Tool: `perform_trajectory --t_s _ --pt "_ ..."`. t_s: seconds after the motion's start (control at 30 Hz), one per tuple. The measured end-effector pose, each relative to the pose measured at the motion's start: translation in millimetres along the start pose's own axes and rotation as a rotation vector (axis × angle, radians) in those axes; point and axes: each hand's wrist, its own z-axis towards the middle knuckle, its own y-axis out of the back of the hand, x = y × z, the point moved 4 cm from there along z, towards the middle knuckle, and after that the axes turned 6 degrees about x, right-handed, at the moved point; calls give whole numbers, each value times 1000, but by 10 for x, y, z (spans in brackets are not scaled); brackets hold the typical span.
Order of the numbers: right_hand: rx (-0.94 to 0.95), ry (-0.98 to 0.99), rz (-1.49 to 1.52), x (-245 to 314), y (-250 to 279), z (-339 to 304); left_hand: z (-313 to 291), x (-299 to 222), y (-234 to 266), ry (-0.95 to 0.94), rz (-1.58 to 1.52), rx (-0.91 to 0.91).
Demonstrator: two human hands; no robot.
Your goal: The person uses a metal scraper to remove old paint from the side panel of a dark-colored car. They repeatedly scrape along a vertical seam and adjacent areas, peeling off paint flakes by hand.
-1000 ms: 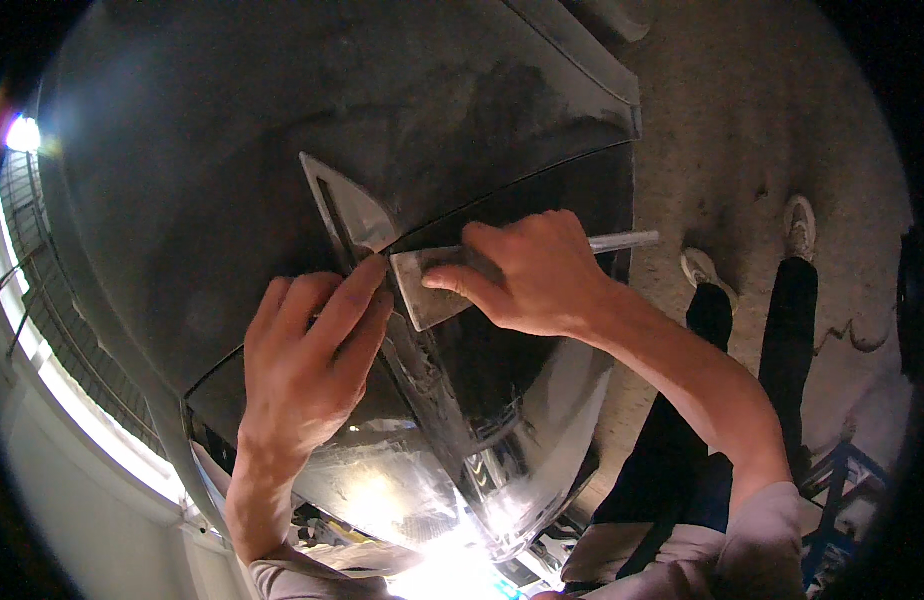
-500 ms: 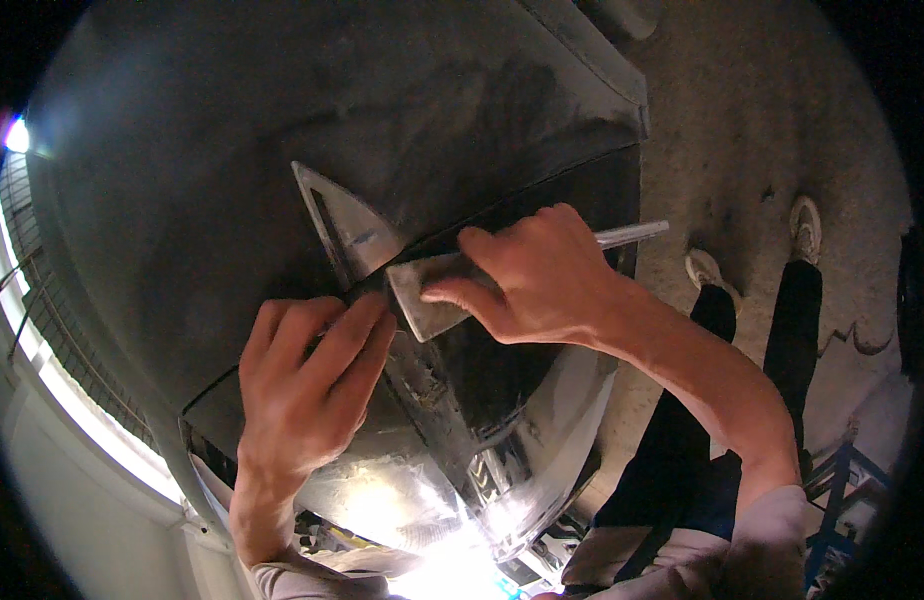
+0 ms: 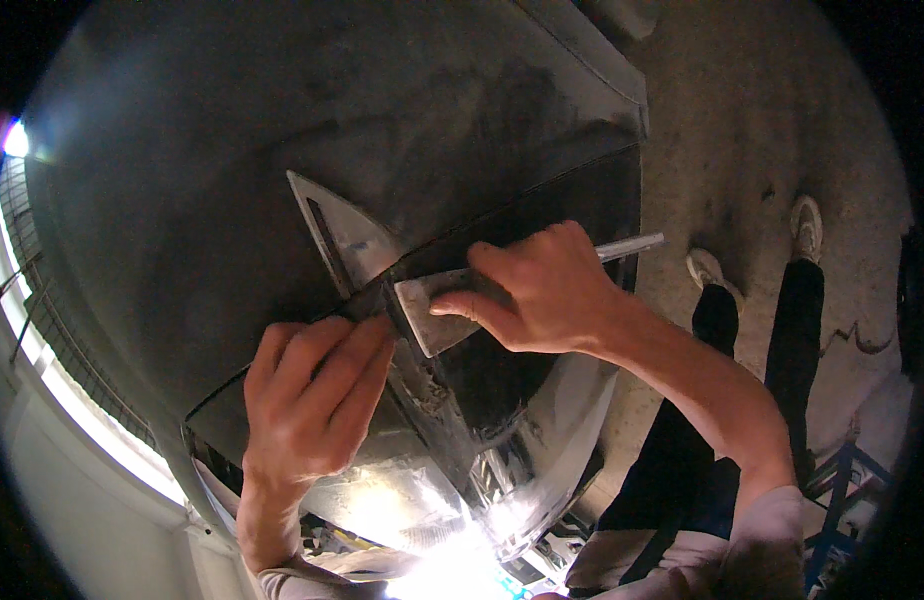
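My right hand (image 3: 542, 290) is closed around a flat, grey rectangular block (image 3: 427, 318), thumb lying along its face. Beyond the knuckles a narrow silver bar (image 3: 632, 246) sticks out; whether it is one piece with the block is hidden by my hand. The block's left end sits by a seam in a dark, dusty curved vehicle panel (image 3: 212, 200). Just left of it, my left hand (image 3: 317, 400) has bent fingers drawn together at the seam, their tips hidden. Past the seam lies a pointed, pale grey triangular patch (image 3: 352, 235) with a dark slot along one side.
Glossy clear headlamp-like parts (image 3: 497, 480) and a bright light (image 3: 452, 575) are at the near edge. A person's legs and pale shoes (image 3: 806, 228) appear on the brown floor (image 3: 742, 120) at right. Blue metal framing (image 3: 832, 510) stands lower right, a white curved structure (image 3: 72, 440) at left.
Both hands and the block have shifted slightly nearer along with the panel seam in view. The right hand keeps its grip, and the left fingers stay bent at the seam.
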Motion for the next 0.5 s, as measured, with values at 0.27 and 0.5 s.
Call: perform_trajectory --t_s 0.27,0.5 --pt "110 -70 62 51 84 91 22 -31 34 27 1 -20" --pt "179 26 -5 83 121 135 32 -60 14 51 -29 -21"
